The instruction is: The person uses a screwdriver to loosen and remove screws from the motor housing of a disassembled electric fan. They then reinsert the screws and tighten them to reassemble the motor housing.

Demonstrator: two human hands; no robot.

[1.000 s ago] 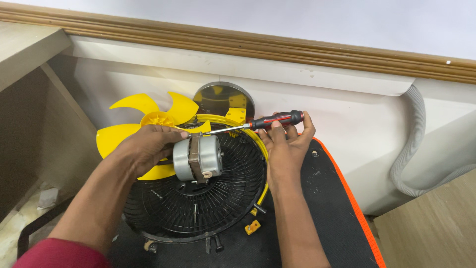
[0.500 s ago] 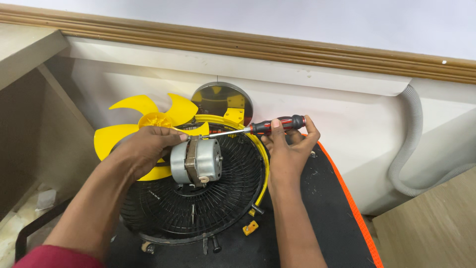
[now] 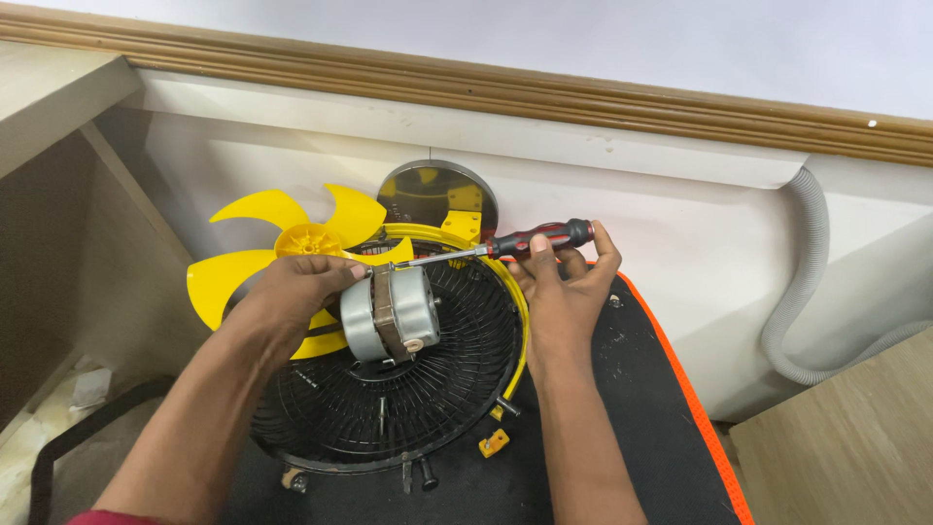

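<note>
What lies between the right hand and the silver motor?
In the head view, the screwdriver's metal shaft spans from the right hand to the silver motor; below it, the black fan grille shows.

both forearms are bare to the elbow. a dark red sleeve edge [image 3: 107,517] shows at the left arm's lower end. left hand [image 3: 292,292] and right hand [image 3: 564,292] are ungloved, with short nails.

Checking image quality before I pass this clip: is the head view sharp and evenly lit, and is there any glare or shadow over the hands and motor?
Head view: sharp, no motion blur; soft even light; mild sheen on the silver motor and round metal plate; left hand, right hand and screwdriver clear; the recess at left is dim.
</note>
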